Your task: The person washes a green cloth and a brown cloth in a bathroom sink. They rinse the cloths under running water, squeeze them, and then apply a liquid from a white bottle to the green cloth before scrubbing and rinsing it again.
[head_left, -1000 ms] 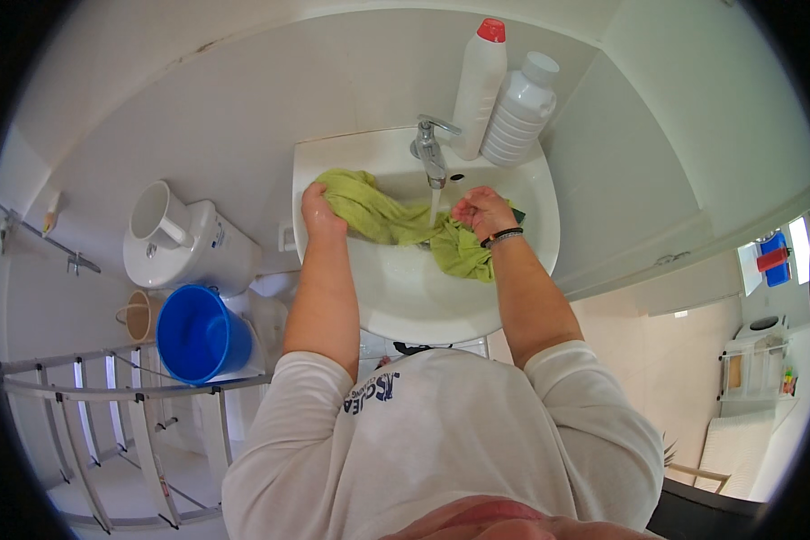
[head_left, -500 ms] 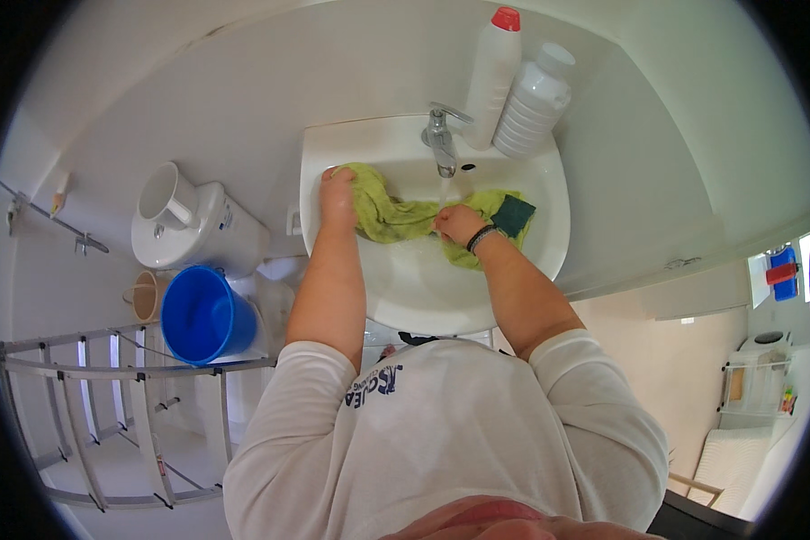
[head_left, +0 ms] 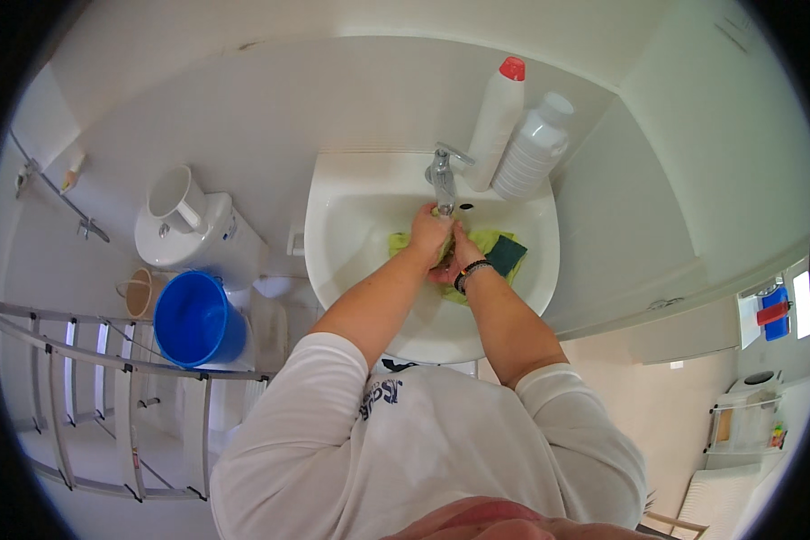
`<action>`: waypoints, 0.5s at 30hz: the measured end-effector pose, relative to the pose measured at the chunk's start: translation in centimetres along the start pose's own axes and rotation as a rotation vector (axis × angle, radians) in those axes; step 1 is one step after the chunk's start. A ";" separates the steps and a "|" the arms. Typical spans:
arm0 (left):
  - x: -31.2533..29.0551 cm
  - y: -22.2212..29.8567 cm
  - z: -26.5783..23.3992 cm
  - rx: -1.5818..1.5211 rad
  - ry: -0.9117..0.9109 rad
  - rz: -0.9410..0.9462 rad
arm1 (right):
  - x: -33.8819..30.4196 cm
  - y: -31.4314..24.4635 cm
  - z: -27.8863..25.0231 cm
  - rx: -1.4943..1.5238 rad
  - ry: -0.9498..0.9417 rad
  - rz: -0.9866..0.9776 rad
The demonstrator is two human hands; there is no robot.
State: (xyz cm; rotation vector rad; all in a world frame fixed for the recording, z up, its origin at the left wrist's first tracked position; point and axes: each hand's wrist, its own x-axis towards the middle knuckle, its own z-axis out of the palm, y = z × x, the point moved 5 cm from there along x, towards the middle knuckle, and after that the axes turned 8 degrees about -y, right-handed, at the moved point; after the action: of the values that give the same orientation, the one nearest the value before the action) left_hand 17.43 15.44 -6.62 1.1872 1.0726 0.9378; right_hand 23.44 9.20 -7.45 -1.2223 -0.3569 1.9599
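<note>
Both my hands are together in the white sink (head_left: 351, 225), right under the chrome tap (head_left: 441, 180). My left hand (head_left: 429, 236) and my right hand (head_left: 454, 259) squeeze a bunched yellow-green cloth (head_left: 486, 241) between them. Parts of the cloth stick out to the left and right of my hands. A dark green sponge (head_left: 508, 254) lies in the basin just right of the cloth. A dark band sits on my right wrist.
A white bottle with a red cap (head_left: 497, 117) and a ribbed white bottle (head_left: 533, 148) stand on the sink's back right corner. To the left are a white toilet (head_left: 193, 229), a blue bucket (head_left: 198, 319) and a metal rack (head_left: 90, 387).
The cloth was stretched wide between my hands; my hands have come together under the tap and bunched it up. The view has shifted slightly.
</note>
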 end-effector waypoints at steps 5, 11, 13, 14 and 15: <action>-2.1 0.0 1.4 -0.775 -0.008 -0.246 | -1.5 -1.6 0.7 0.172 -0.097 -0.088; -6.8 3.5 0.7 -1.085 -0.251 -0.420 | -1.3 -2.0 1.0 0.275 -0.226 -0.160; -7.4 3.7 0.2 -1.094 -0.275 -0.470 | -0.3 -1.5 0.9 0.318 -0.299 -0.190; -7.0 3.5 -0.7 -1.070 -0.226 -0.440 | 0.3 -1.5 0.9 0.334 -0.337 -0.205; -6.2 2.9 -1.7 -1.047 -0.178 -0.412 | 0.6 -1.5 0.5 0.324 -0.304 -0.194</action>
State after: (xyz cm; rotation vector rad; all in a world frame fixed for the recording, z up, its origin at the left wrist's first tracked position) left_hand 14.24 10.35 -2.93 0.1621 0.4977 0.8552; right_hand 23.58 10.66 -6.67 -0.6615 -0.2833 1.9413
